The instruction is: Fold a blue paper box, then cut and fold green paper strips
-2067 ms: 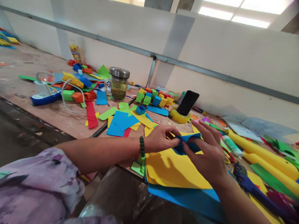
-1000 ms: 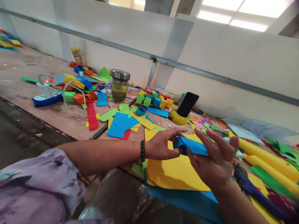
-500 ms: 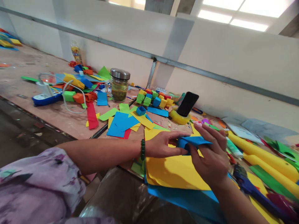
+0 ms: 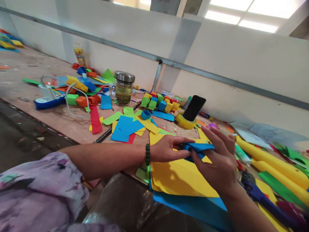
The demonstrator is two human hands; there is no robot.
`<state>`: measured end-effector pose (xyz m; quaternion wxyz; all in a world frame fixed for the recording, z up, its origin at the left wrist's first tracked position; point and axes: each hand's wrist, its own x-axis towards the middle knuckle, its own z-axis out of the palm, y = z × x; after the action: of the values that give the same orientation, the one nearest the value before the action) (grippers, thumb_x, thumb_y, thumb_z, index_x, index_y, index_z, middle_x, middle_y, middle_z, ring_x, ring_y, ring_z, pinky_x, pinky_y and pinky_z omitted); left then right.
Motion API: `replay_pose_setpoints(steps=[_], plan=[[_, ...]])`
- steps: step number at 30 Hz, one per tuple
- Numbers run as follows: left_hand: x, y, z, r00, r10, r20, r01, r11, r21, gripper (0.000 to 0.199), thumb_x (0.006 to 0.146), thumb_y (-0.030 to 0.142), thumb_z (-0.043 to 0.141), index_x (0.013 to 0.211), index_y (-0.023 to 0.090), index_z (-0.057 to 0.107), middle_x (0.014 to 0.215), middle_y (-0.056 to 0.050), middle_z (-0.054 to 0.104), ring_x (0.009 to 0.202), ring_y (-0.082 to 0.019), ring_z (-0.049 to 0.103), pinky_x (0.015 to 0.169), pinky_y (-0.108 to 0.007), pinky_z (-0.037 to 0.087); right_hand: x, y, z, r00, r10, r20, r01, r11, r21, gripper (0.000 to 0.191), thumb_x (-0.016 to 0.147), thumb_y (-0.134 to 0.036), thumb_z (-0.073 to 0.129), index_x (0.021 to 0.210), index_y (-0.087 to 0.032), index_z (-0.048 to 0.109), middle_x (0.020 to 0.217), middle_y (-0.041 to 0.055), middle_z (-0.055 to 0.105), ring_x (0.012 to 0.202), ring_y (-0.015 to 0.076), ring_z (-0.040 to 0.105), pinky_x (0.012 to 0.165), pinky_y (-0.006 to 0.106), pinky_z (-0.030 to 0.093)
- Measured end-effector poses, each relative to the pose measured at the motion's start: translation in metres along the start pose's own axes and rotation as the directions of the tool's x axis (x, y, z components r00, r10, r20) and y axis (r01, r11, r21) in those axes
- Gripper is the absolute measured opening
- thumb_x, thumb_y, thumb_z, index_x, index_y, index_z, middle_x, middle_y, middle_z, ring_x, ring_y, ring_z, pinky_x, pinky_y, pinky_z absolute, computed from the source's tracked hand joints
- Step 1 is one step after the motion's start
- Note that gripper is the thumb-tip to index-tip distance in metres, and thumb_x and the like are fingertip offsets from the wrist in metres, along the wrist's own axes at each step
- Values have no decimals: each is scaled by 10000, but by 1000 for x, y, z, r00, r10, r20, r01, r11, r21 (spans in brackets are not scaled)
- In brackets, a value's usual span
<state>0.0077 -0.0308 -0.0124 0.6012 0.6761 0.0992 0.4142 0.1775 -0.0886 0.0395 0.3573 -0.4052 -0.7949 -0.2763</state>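
Observation:
Between my two hands is a folded piece of blue paper (image 4: 199, 147), held just above a stack of yellow sheets (image 4: 181, 180). My left hand (image 4: 167, 148), with a green bead bracelet at the wrist, pinches the paper's left end between thumb and fingers. On the other side my right hand (image 4: 217, 154) grips it, thumb pressed at the near fold and fingers behind. The paper's inner folds are partly hidden by my fingers. Beyond my hands a small open blue paper box (image 4: 145, 115) rests on loose yellow strips.
A cluster of coloured paper cubes (image 4: 160, 102) sits behind a phone (image 4: 194, 108) on a yellow stand. A lidded glass mug (image 4: 124, 87) and a blue-white power strip (image 4: 49, 101) stand left. Yellow rolls (image 4: 270, 161) and a blue-handled tool (image 4: 260, 196) lie right.
The blue paper has shifted slightly left, and its right flap slopes a little lower. My right thumb and fingers have moved left with it; my left hand stays nearly in place.

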Motion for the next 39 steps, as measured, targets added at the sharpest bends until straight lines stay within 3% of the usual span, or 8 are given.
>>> replay_pose_setpoints(steps=[10,15,19,25,30,35,39], plan=[[0,1,-1,1000,-23,11,23,998,55,455,815,262,668,1233,91,617,1136,-119,692,1020,-229,665,932,-339,537,-1,-6,-2,999,16,27,-18,998,62,354,773,-151,696,467,-156,519,1293,77,610,1235,366,505,1062,619,306],[0,9,-1,999,17,28,-20,994,109,372,820,225,651,1164,83,655,1098,-115,705,982,-228,672,881,-338,560,-1,-3,2,1000,2,13,-3,998,63,237,733,-137,712,569,-168,544,1278,133,614,1198,371,534,1000,602,396],[0,10,0,1000,21,14,-23,993,118,338,811,229,653,1113,77,671,1011,-112,721,912,-215,687,843,-330,569,-1,-2,1,1000,-1,-5,1,993,114,252,721,-103,714,566,-173,527,1280,109,618,1195,357,541,987,576,422],[1,7,1,989,124,-87,-113,987,118,239,737,184,708,950,81,673,1034,-144,707,958,-230,683,882,-352,557,-4,-2,-3,996,-89,-20,90,993,73,232,707,-91,740,595,-175,554,1373,32,556,1239,331,507,1084,598,291],[0,10,1,982,158,-101,-150,986,74,170,735,166,715,839,119,589,1090,-139,688,949,-191,684,867,-328,558,-6,-3,-2,992,-115,-58,117,993,23,218,688,-75,746,629,-190,571,1398,-7,535,1235,295,517,1113,572,251],[-1,9,2,982,171,-78,-161,979,122,277,738,153,702,993,138,594,1107,-113,655,1001,-191,657,928,-342,529,-4,-6,-1,995,-59,-81,60,998,4,250,716,-100,737,594,-181,534,1259,33,641,1170,284,572,1101,547,288],[0,4,3,987,148,-59,-140,982,125,390,738,134,677,1109,168,563,1107,-91,618,1005,-184,633,872,-312,539,-3,-4,-1,998,-33,-60,32,999,-18,222,723,-132,741,603,-179,561,1195,79,671,1127,318,593,1047,578,348]])
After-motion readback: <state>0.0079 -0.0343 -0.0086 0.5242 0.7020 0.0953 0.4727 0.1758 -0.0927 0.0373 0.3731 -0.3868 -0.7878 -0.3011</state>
